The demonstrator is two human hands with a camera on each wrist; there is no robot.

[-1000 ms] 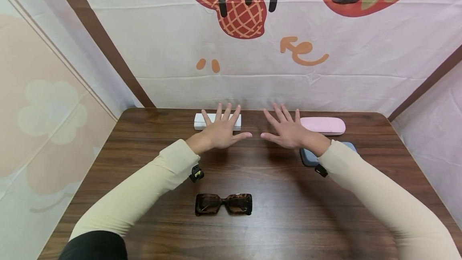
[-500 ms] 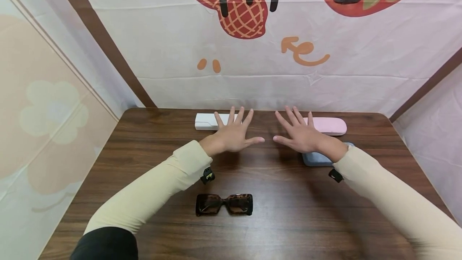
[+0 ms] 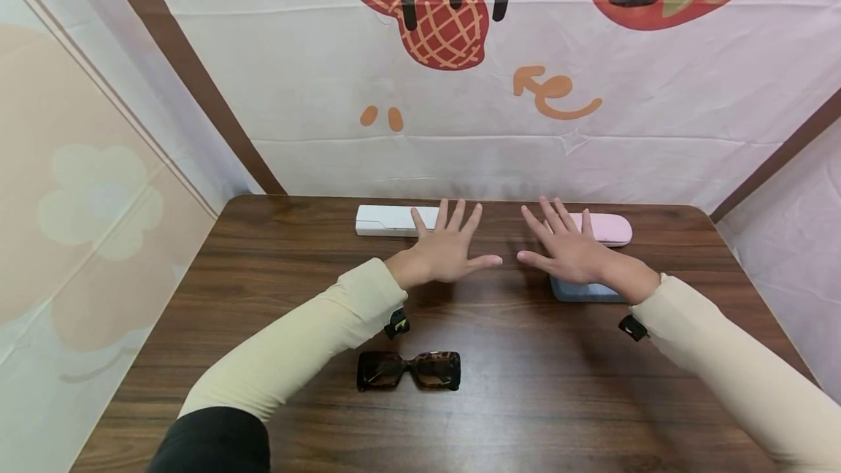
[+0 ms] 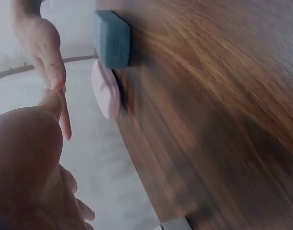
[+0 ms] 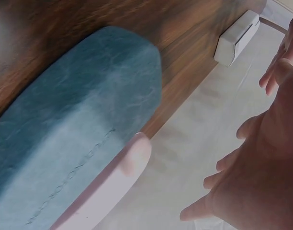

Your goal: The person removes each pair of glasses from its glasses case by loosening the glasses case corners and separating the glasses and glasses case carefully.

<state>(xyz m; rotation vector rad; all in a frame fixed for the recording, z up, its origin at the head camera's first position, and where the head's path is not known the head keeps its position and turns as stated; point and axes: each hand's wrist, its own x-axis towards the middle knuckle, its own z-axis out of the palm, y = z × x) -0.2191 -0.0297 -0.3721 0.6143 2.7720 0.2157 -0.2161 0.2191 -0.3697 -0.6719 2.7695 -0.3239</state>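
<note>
Both hands seem to be at a waiting step, no grasp made: the left hand (image 3: 447, 250) and right hand (image 3: 571, 254) reach out above the table (image 3: 512, 414), fingers straight and spread, gripping nothing. Taking hold of anything would call for lowering a hand and curling its fingers. The left fingers overlap the right end of the white case (image 3: 384, 222), far left, a box with an angled seam. The right hand is nearest the smooth, round-ended pink case (image 3: 612, 228), far right, and the blue case (image 5: 89, 110) just nearer, whose mottled skin looks like leather and carries a twisted stitch-like line. From above, the exact height over them is hard to judge. Nearer and left of centre, the sunglasses (image 3: 409, 371) show thick, mottled, rectangular frames on streaky, lightly glossy wood grain.
</note>
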